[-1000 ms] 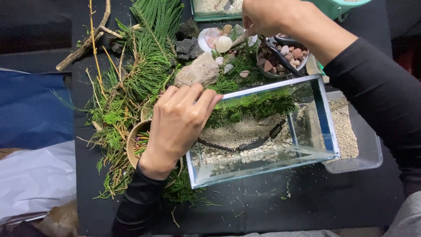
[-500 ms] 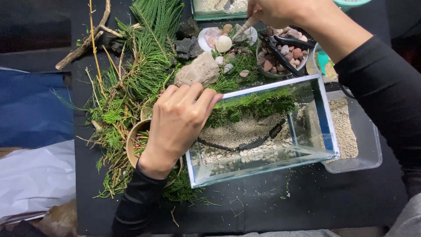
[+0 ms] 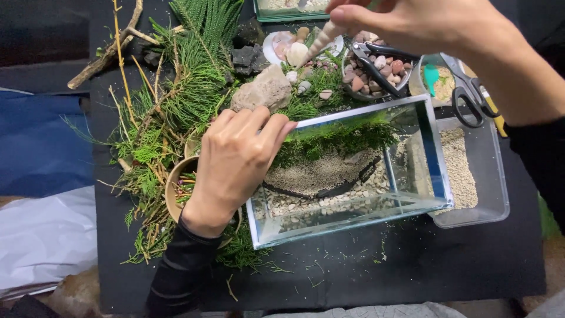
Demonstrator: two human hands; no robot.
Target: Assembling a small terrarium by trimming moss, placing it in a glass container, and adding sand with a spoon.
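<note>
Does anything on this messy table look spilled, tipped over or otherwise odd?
Yes: the clear glass tank stands tilted, its near side lifted, with the left hand on its corner. Loose green sprigs lie scattered on the black tabletop. Black-handled scissors rest across the bowl of pink pebbles.

Left hand (image 3: 235,165): covers the near-left corner of the glass tank (image 3: 438,176) and most of a small brown bowl (image 3: 175,187); bowl contents too small to tell.
Right hand (image 3: 406,26): fingertips cut off by the top edge; upper end of the spiral shell (image 3: 318,42) hidden in its grip.
Green tray (image 3: 288,9): cut off at top.
Scissors (image 3: 465,88): blades partly hidden under the wrist.
</note>
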